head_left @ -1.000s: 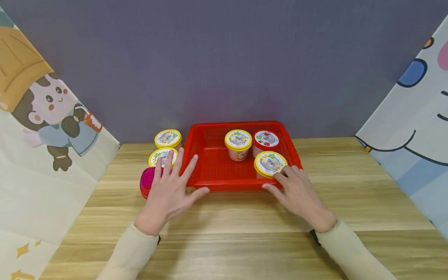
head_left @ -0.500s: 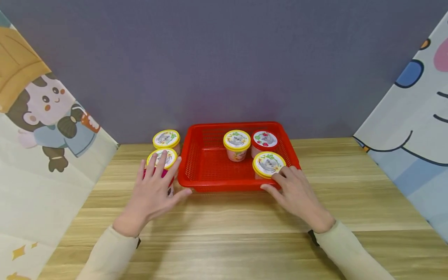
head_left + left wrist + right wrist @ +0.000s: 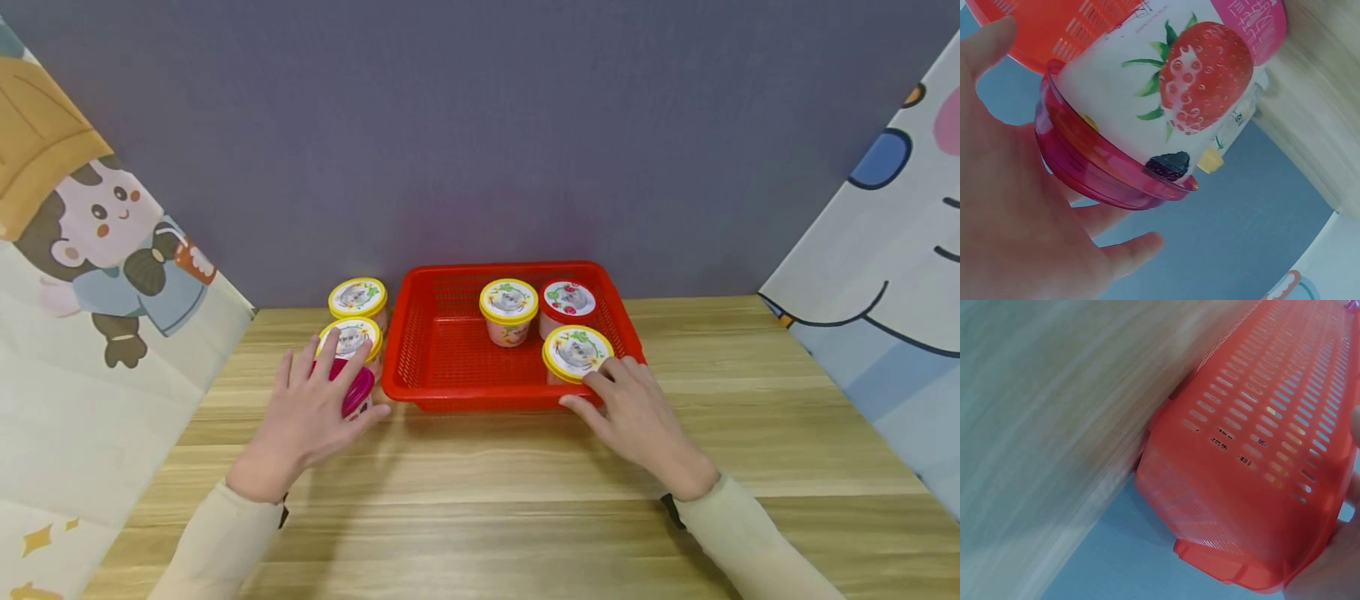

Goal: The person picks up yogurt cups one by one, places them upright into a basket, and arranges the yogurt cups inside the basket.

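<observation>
My left hand [image 3: 311, 412], fingers spread, lies over a cup with a clear pink lid [image 3: 358, 390] to the left of the red basket. In the left wrist view, this cup [image 3: 1141, 94] has a strawberry print, with the palm and fingers beside its lid. My right hand [image 3: 633, 412] grips the front right rim of the red basket [image 3: 465, 392], thumb outside and fingers bent over the edge. Those fingers overlap a yellow-lidded cup [image 3: 576, 352] in the basket. Behind it stand another yellow-lidded cup [image 3: 510, 302] and a red-lidded cup [image 3: 568, 300].
Two yellow-lidded cups stand left of the basket, a near one [image 3: 348, 337] just beyond the left hand and a far one [image 3: 358, 296] behind it. A grey wall [image 3: 480, 150] rises behind the wooden table [image 3: 510, 517]. Printed panels flank both sides.
My left hand has moved left, away from the basket's left end and across the pink-lidded cup, uncovering the right part of its lid. The right hand has kept its place on the rim.
</observation>
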Demonstrator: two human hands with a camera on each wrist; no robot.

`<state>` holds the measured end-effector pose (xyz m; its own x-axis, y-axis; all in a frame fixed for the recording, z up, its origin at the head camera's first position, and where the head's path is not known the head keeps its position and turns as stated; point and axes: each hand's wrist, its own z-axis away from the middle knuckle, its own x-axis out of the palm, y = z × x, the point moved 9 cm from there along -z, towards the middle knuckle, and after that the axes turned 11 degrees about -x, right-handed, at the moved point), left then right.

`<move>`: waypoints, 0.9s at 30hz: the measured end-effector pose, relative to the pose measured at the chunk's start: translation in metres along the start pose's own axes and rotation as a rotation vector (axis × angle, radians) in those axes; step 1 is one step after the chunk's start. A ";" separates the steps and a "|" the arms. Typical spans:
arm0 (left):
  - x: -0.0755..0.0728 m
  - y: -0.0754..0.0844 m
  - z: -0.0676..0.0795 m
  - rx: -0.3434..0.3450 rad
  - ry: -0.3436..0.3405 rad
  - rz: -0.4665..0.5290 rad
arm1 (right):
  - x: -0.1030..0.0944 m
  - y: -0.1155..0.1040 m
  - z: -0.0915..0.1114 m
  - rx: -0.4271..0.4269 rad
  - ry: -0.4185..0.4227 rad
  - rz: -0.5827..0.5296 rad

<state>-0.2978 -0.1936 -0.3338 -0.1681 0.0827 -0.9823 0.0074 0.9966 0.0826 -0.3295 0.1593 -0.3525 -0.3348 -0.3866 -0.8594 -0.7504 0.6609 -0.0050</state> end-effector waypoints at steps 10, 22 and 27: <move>0.002 -0.007 -0.005 -0.009 0.016 -0.031 | -0.001 0.000 0.000 -0.001 0.010 0.000; 0.007 -0.011 -0.009 0.001 0.036 -0.033 | -0.001 -0.001 0.000 -0.011 0.020 0.012; 0.007 -0.010 -0.010 0.000 0.033 -0.034 | -0.001 -0.001 0.000 -0.013 0.030 0.007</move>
<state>-0.3089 -0.2032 -0.3393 -0.2010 0.0485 -0.9784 0.0014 0.9988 0.0492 -0.3286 0.1592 -0.3514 -0.3567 -0.4017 -0.8435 -0.7552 0.6554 0.0072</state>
